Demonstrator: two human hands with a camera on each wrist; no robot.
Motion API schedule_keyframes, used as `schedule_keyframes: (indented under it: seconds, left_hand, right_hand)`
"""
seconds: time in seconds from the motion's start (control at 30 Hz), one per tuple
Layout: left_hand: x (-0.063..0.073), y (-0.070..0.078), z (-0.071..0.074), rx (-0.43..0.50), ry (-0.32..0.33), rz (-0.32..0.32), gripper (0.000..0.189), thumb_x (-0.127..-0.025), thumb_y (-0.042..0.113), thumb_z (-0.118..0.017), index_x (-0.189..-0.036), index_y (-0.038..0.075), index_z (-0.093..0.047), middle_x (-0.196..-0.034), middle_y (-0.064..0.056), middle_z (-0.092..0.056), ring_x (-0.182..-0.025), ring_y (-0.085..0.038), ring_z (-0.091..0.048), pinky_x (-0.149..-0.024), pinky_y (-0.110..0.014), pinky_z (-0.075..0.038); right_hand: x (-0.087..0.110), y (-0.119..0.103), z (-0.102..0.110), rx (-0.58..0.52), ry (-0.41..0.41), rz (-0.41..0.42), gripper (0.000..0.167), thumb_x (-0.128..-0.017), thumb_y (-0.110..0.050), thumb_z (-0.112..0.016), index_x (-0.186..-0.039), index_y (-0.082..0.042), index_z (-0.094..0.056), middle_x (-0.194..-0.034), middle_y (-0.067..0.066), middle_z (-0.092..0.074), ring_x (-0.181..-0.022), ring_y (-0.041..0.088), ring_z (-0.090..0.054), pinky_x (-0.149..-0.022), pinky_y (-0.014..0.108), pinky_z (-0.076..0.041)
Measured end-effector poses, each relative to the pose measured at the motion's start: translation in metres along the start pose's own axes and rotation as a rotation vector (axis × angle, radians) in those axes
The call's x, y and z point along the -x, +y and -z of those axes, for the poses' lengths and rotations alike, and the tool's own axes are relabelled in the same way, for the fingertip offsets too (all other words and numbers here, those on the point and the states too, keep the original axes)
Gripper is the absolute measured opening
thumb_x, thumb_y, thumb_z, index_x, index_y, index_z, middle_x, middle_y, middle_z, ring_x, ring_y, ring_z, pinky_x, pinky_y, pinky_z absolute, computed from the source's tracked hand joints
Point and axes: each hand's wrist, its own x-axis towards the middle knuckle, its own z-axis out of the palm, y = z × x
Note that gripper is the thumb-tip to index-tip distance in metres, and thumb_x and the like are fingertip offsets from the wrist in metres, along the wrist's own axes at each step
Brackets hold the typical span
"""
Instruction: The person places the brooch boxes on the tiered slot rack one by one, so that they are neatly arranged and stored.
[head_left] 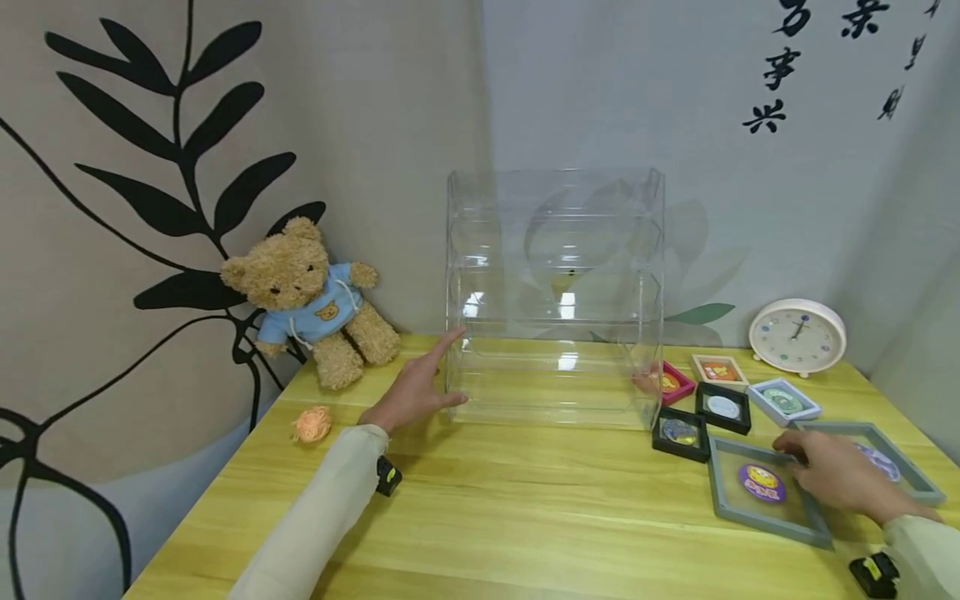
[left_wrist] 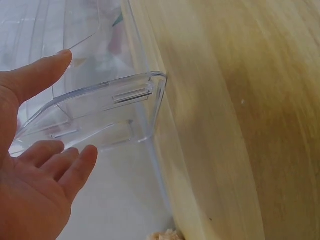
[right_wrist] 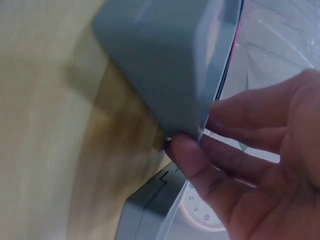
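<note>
Grey frames, two, and five smaller frames lie right of one clear rack. The right hand pinches the edge of the grey frame nearer the rack; the left hand, fingers spread, is at the rack's left side.

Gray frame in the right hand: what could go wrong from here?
Right hand pinches the gray frame at one side; it may twist or slip. A black frame close to its far corner could get knocked. Left hand is beside the clear rack; a bump might shift it.
</note>
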Motion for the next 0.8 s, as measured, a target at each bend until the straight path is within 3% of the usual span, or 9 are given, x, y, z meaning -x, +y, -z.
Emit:
schedule_keyframes:
  seconds: [0.17, 0.3, 0.4, 0.5, 0.67, 0.8]
  left_hand:
    - [0.000, -0.001, 0.000, 0.003, -0.002, -0.006, 0.108, -0.082, 0.023, -0.084, -0.160, 0.042, -0.012, -0.165, -0.013, -0.030, -0.139, -0.049, -0.046, -0.111, -0.068, -0.044]
    - [0.000, -0.001, -0.001, 0.012, -0.001, -0.015, 0.106, -0.083, 0.022, -0.084, -0.161, 0.038, -0.014, -0.165, -0.014, -0.030, -0.133, -0.051, -0.052, -0.107, -0.067, -0.047]
    - [0.000, -0.002, -0.001, 0.013, -0.002, -0.013, 0.106, -0.083, 0.023, -0.083, -0.160, 0.043, -0.012, -0.166, -0.012, -0.029, -0.130, -0.050, -0.054, -0.107, -0.066, -0.049]
    - [0.001, -0.001, -0.001, 0.014, -0.004, -0.008, 0.106, -0.084, 0.024, -0.083, -0.158, 0.048, -0.010, -0.166, -0.010, -0.028, -0.129, -0.049, -0.055, -0.106, -0.065, -0.050]
    - [0.002, 0.000, -0.001, 0.017, 0.000, 0.001, 0.106, -0.084, 0.023, -0.083, -0.158, 0.048, -0.011, -0.166, -0.011, -0.028, -0.128, -0.050, -0.056, -0.106, -0.065, -0.050]
    - [0.002, 0.001, -0.002, 0.023, 0.008, 0.014, 0.107, -0.084, 0.022, -0.083, -0.158, 0.049, -0.011, -0.166, -0.011, -0.028, -0.128, -0.050, -0.056, -0.105, -0.066, -0.050]
  right_hand:
    - [-0.004, 0.005, 0.002, 0.030, -0.044, -0.018, 0.022, -0.079, -0.001, -0.069, -0.098, 0.008, -0.072, -0.092, 0.022, -0.073, -0.086, 0.044, -0.068, -0.076, 0.061, -0.058]
    - [-0.007, 0.008, 0.002, 0.020, -0.059, -0.050, 0.016, -0.079, -0.002, -0.068, -0.093, 0.004, -0.072, -0.081, 0.011, -0.071, -0.075, 0.028, -0.065, -0.068, 0.050, -0.058]
    - [-0.008, 0.010, 0.001, 0.010, -0.071, -0.059, 0.009, -0.081, -0.003, -0.067, -0.088, -0.001, -0.072, -0.077, 0.003, -0.067, -0.071, 0.018, -0.058, -0.062, 0.040, -0.054]
    - [-0.008, 0.014, 0.002, -0.025, -0.073, -0.061, 0.009, -0.085, -0.005, -0.065, -0.092, -0.003, -0.070, -0.079, 0.003, -0.066, -0.071, 0.015, -0.054, -0.060, 0.035, -0.049]
    - [-0.002, 0.015, 0.006, -0.223, -0.132, -0.179, 0.025, -0.095, -0.009, -0.053, -0.115, 0.005, -0.060, -0.074, 0.004, -0.058, -0.060, 0.016, -0.051, -0.048, 0.030, -0.047]
    - [-0.001, 0.016, 0.013, -0.495, -0.211, -0.323, 0.034, -0.102, -0.014, -0.046, -0.129, 0.007, -0.049, -0.089, 0.014, -0.063, -0.067, 0.017, -0.057, -0.053, 0.032, -0.056]
